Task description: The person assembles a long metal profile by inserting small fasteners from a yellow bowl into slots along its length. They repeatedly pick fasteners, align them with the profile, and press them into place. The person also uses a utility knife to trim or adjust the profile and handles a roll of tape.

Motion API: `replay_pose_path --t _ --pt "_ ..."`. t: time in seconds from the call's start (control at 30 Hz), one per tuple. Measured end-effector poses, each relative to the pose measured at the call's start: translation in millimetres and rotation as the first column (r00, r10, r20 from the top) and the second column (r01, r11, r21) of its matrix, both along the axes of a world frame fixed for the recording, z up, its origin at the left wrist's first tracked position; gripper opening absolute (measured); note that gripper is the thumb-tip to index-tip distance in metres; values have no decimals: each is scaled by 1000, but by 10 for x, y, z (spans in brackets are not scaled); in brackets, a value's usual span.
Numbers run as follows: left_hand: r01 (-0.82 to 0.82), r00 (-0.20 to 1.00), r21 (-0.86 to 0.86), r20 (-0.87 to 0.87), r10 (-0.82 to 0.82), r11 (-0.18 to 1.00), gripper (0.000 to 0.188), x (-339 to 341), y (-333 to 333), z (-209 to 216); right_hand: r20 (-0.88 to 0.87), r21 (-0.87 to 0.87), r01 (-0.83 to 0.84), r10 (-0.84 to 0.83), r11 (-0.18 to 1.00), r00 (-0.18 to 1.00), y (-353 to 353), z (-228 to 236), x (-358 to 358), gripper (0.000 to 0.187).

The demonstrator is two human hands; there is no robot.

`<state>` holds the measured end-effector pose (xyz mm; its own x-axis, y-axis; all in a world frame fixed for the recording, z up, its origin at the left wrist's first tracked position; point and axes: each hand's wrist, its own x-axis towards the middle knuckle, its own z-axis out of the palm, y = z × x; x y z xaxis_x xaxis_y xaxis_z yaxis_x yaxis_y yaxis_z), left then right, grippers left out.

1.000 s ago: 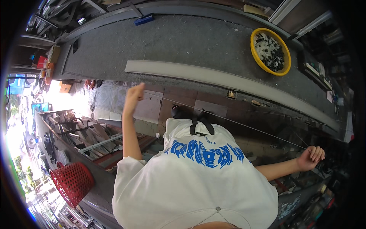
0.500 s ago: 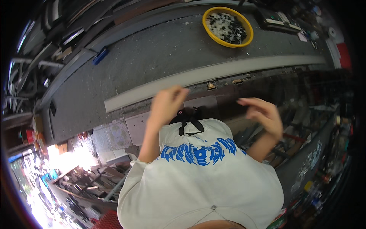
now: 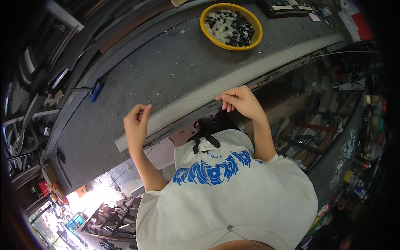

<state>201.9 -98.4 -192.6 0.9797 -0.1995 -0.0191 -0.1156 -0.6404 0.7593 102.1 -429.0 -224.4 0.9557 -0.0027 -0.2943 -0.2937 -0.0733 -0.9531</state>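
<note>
A long flat grey strip (image 3: 246, 75) lies along the front edge of the dark workbench (image 3: 137, 75). My left hand (image 3: 136, 123) is raised over the strip's left end, thumb and fingers pinched together. My right hand (image 3: 241, 102) is held over the strip's front edge farther right, also pinched. A faint thin strand (image 3: 200, 98) runs between the two sets of fingertips, above the strip. What exactly the strand is, I cannot make out. The fingertips appear to be apart from the strip.
A yellow basin (image 3: 204, 31) of small white and black pieces stands at the back of the bench. A blue tool-like object (image 3: 96, 92) lies at the left. Metal profiles (image 3: 62, 16) crowd the far left. To the right is a rack (image 3: 308, 146) of offcuts.
My left hand has moved left and down. My right hand has moved left and up over the bench edge. The view has shifted and turned slightly; the strand now shows between the hands.
</note>
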Motion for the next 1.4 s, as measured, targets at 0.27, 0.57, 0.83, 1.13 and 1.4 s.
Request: replay_pose_path --t 0.27,0.57,0.83,1.13,1.4 --pt "240 970 -86 -4 -242 967 27 99 -1418 -26 93 -517 -55 119 854 989 -832 377 205 39" --pt "334 940 -19 88 -331 942 33 397 -3074 -179 -119 54 81 -75 995 990 -1464 50 705 19" --pt "7 967 163 249 -48 987 24 1066 -3319 -570 -20 215 179 -178 960 984 -1986 -166 982 24" --pt "148 947 239 246 -207 960 19 1302 -3660 -807 75 229 282 -305 932 949 -1986 -167 1118 25" --pt "131 938 360 257 -233 924 19 1247 -3782 -826 247 236 379 -432 895 867 -1836 -112 1217 19"
